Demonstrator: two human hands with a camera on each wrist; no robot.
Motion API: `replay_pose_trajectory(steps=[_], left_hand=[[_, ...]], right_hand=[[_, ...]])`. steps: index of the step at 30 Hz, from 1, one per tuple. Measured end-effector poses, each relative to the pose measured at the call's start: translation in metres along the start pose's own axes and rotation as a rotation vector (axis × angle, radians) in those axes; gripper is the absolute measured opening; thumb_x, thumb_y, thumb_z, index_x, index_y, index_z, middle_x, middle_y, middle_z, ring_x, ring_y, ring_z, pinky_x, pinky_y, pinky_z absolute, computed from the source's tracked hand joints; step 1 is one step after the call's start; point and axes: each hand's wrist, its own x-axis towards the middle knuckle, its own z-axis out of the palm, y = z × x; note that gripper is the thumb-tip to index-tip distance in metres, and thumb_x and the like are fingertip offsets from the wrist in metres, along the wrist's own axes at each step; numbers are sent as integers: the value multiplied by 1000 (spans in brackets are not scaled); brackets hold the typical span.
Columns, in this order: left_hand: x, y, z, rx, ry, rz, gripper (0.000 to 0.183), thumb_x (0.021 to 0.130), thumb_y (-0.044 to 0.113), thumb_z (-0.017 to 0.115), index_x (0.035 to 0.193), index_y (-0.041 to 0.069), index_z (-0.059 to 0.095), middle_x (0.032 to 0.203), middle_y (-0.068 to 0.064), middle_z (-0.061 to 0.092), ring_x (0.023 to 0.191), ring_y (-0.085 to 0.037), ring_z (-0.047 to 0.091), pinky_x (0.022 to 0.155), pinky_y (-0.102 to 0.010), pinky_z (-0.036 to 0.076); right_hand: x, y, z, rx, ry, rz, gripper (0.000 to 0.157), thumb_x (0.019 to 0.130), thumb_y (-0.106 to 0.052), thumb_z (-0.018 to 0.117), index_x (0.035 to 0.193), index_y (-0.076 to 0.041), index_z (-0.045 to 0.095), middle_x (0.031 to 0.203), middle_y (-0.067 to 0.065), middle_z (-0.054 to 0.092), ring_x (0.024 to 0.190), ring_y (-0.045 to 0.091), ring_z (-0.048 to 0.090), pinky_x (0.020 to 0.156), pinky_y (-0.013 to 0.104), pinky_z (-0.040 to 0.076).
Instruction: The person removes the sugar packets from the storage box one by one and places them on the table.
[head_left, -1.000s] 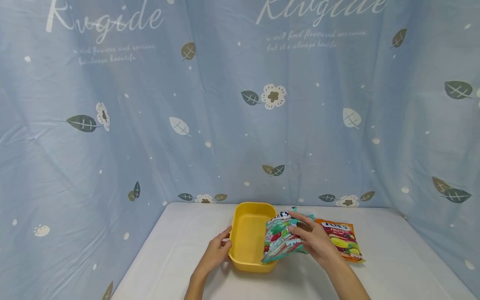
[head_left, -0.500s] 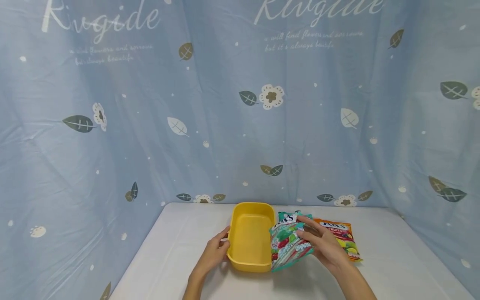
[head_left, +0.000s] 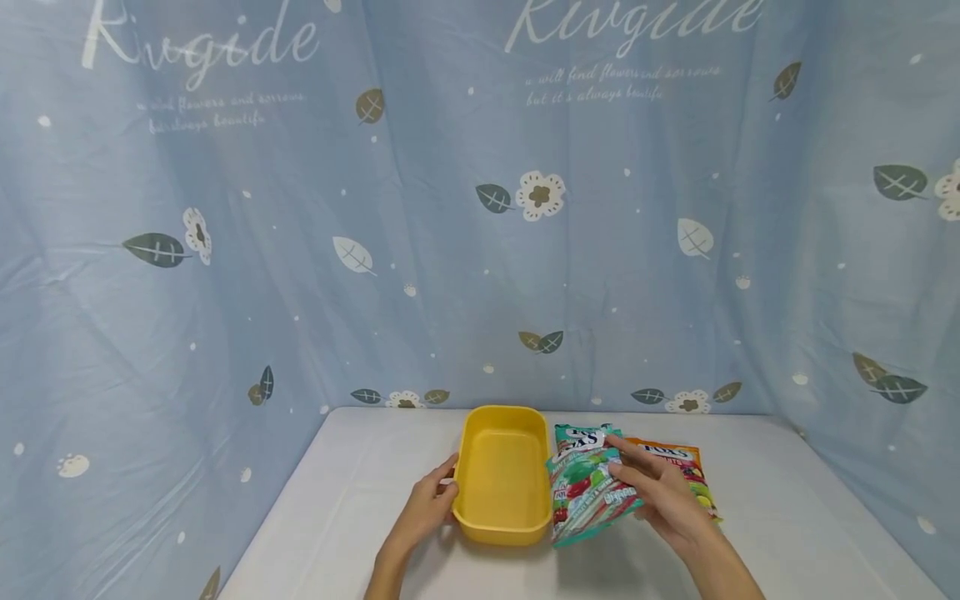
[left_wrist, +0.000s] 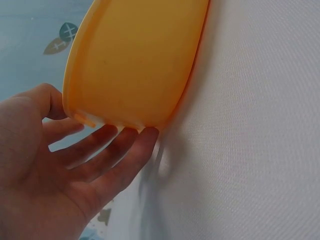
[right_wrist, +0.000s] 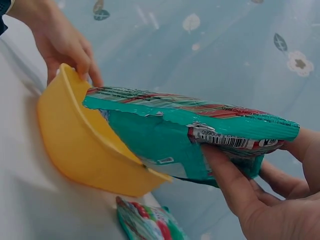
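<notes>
A yellow plastic tub [head_left: 502,483] stands on the table, its inside bare. My left hand [head_left: 423,508] holds the tub's left side, thumb at the rim and fingers against the outer wall [left_wrist: 135,65]. Just right of the tub, my right hand [head_left: 667,500] grips a green Fox's candy bag [head_left: 588,496] above the table. Its thumb and fingers pinch the bag from both sides in the right wrist view, where a barcode shows on the bag's edge [right_wrist: 220,137].
Behind the held bag a second green candy bag [head_left: 566,432] lies partly hidden on the table. An orange Fox's Fruits bag [head_left: 693,467] lies to the right, partly covered by my right hand. A blue patterned curtain [head_left: 420,208] hangs around the white table [head_left: 337,475].
My right hand has drawn the green candy bag right, from over the tub's right edge to beside it. The second green bag behind shows more. My left hand has stayed on the tub.
</notes>
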Motion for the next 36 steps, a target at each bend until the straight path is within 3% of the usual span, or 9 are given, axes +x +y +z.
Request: replay_pose_trajectory(steps=[4, 8, 20, 33, 36], left_hand=[[0, -1, -2, -7, -2, -2, 57, 95, 12, 50, 150, 3, 37, 131, -29, 54, 100, -30, 65, 60, -22, 59], [0, -2, -3, -17, 0, -7, 57, 96, 12, 51, 151, 5, 37, 132, -28, 54, 102, -29, 65, 62, -23, 60], [-4, 0, -3, -33, 2, -20, 58, 95, 11, 50, 151, 6, 36, 132, -28, 54, 99, -29, 65, 61, -26, 61], [0, -5, 0, -39, 9, -9, 57, 96, 11, 49, 151, 5, 36, 131, -27, 55, 100, -30, 65, 61, -31, 62], [0, -5, 1, -35, 6, -13, 56, 96, 11, 49, 151, 5, 36, 131, -27, 55, 99, -29, 65, 61, -31, 62]], right_hand=[[-5, 2, -8, 23, -3, -21, 65, 93, -26, 65, 152, -17, 38, 161, 11, 23, 115, 17, 58, 89, 33, 58], [-9, 5, -15, 28, 20, -18, 66, 93, -29, 66, 152, -18, 38, 161, 10, 23, 120, 18, 54, 94, 33, 56], [-9, 29, -19, 109, 100, 71, 64, 90, -27, 69, 149, -21, 44, 150, 11, 38, 108, 18, 63, 90, 33, 59], [-7, 53, -20, 147, 111, 122, 68, 91, -29, 68, 151, -17, 38, 149, 12, 38, 107, 20, 64, 90, 37, 58], [-7, 57, -22, 151, 103, 123, 70, 91, -29, 69, 152, -16, 37, 154, 18, 33, 106, 21, 64, 90, 39, 58]])
